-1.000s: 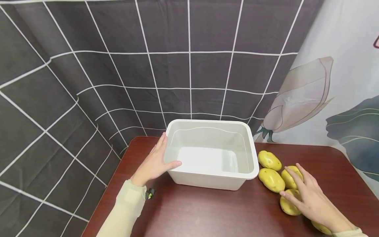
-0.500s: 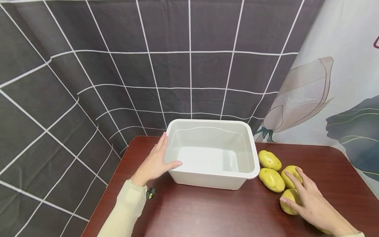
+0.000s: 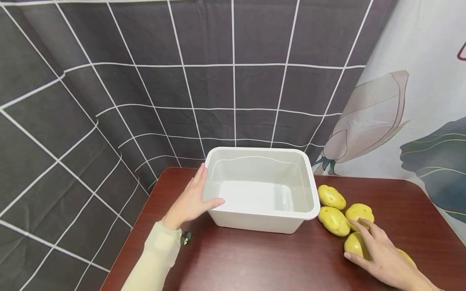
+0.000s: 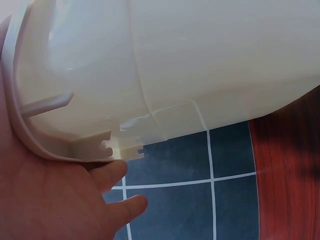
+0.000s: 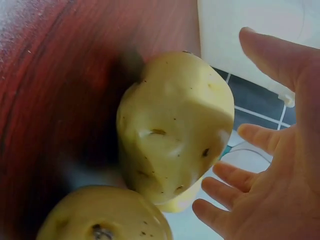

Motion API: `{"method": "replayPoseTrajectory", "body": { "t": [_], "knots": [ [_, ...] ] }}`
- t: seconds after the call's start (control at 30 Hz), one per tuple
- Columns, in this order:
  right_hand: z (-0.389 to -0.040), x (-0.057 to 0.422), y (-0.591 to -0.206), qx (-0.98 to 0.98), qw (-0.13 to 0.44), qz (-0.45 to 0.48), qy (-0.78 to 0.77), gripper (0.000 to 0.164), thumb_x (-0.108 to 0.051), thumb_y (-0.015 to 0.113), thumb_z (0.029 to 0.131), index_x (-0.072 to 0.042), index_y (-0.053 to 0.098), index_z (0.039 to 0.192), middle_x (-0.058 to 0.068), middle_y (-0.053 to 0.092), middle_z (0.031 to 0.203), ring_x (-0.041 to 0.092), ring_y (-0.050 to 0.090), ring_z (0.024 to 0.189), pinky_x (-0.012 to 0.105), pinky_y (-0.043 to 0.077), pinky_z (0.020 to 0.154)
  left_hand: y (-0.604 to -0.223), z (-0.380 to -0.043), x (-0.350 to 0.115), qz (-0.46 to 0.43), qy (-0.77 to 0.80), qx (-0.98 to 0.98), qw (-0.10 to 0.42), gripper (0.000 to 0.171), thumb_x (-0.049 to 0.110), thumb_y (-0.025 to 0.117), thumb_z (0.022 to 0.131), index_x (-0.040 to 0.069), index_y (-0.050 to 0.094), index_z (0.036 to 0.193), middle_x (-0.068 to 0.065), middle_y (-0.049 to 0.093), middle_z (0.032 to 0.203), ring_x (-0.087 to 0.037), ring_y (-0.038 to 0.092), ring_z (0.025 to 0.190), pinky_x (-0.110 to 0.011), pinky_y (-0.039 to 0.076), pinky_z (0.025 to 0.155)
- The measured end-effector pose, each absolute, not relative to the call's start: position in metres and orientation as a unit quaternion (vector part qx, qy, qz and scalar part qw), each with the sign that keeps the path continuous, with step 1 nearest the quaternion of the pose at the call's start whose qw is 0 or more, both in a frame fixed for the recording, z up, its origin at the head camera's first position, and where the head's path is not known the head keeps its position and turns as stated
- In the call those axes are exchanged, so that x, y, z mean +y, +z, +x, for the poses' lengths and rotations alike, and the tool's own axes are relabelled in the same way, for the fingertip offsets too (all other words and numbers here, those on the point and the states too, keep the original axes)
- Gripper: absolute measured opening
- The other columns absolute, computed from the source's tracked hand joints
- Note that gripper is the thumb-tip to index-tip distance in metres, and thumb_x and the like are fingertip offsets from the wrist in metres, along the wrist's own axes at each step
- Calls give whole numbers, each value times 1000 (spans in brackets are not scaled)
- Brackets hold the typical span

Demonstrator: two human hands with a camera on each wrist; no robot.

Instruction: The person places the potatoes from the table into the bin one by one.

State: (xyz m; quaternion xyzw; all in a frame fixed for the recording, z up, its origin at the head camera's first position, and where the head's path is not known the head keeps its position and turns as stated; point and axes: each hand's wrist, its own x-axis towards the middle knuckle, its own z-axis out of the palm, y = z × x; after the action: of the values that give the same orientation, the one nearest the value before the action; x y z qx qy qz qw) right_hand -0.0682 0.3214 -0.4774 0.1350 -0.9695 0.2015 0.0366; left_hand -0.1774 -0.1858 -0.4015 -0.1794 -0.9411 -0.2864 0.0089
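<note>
Potatoes (image 3: 333, 221) lie on the bench (image 3: 276, 258) to the right of the white tub (image 3: 255, 222), where we hold our right hand (image 3: 385, 258) over them, fingers loosely spread, our left hand (image 3: 188, 202) resting straight-fingered against the tub's left side.

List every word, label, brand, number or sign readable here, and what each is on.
None readable: the pale tub, yellow potatoes and table show no text.
Dark red mark, on the floral curtain: cut off by the frame, cannot tell if lettering.
Dark wrist piece: too small to read.
</note>
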Motion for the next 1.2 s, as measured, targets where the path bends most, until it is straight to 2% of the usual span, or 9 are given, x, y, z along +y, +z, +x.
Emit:
{"method": "replayPoseTrajectory", "body": {
  "t": [0.33, 0.5, 0.7, 0.77, 0.83, 0.87, 0.97, 1.1, 1.2],
  "knots": [
    [-67, 322, -483, -975, -1, 129, 183, 85, -48, 84, 77, 1, 49, 137, 26, 43, 132, 45, 48, 112, 65, 47, 82, -402, -179, -187, -180, -284, -942, 10, 114, 65, 66, 87, 1, 7, 160, -5, -3, 169, -24, 7, 154, -51, 12, 121],
    [-69, 323, -483, -975, -5, 136, 174, 80, -48, 86, 74, -3, 55, 133, 24, 47, 129, 42, 49, 111, 63, 47, 83, -402, -177, -187, -180, -287, -941, 8, 114, 65, 66, 87, 1, 7, 160, -3, -4, 169, -24, 7, 154, -51, 12, 121],
    [-68, 327, -484, -977, -15, 137, 164, 85, -47, 88, 71, -4, 53, 136, 23, 46, 132, 42, 46, 115, 64, 47, 83, -401, -176, -186, -183, -290, -939, 11, 113, 63, 66, 87, 0, 8, 160, -3, -3, 169, -25, 8, 154, -52, 14, 121],
    [-65, 329, -487, -976, 8, 153, 156, 87, -44, 90, 68, -3, 53, 135, 21, 47, 132, 41, 45, 116, 60, 47, 83, -400, -176, -185, -183, -291, -939, 10, 113, 63, 66, 87, 0, 8, 160, -3, -3, 169, -26, 8, 153, -53, 14, 120],
    [-63, 331, -490, -973, 39, 168, 153, 87, -40, 93, 63, -4, 54, 133, 17, 48, 131, 38, 44, 116, 43, 42, 98, -400, -176, -185, -184, -291, -939, 9, 113, 63, 66, 87, 0, 8, 160, -3, -3, 169, -26, 8, 153, -54, 14, 120],
    [-62, 333, -492, -972, 52, 175, 150, 88, -37, 95, 61, -4, 54, 132, 15, 48, 131, 37, 44, 116, 35, 39, 98, -400, -176, -185, -184, -290, -939, 9, 113, 63, 66, 87, 0, 8, 160, -3, -3, 169, -27, 8, 153, -54, 14, 120],
    [-61, 335, -496, -971, 66, 187, 136, 91, -30, 97, 54, -6, 54, 131, 12, 49, 130, 34, 44, 116, 25, 35, 92, -401, -177, -185, -182, -287, -940, 8, 113, 63, 66, 87, 0, 8, 160, -4, -3, 169, -26, 7, 154, -52, 14, 121],
    [-62, 337, -497, -973, 46, 188, 122, 88, -12, 92, 53, -8, 54, 132, 10, 47, 132, 32, 43, 116, 38, 46, 82, -402, -177, -186, -179, -285, -942, 8, 113, 64, 66, 87, 1, 7, 160, -4, -3, 169, -25, 7, 154, -51, 13, 121],
    [-63, 339, -498, -971, 51, 193, 129, 89, 0, 83, 49, -9, 54, 133, 10, 46, 132, 31, 44, 115, 29, 44, 83, -402, -177, -186, -178, -288, -941, 6, 113, 64, 66, 87, 1, 7, 160, -3, -3, 169, -26, 8, 154, -52, 14, 121]
  ]
}}
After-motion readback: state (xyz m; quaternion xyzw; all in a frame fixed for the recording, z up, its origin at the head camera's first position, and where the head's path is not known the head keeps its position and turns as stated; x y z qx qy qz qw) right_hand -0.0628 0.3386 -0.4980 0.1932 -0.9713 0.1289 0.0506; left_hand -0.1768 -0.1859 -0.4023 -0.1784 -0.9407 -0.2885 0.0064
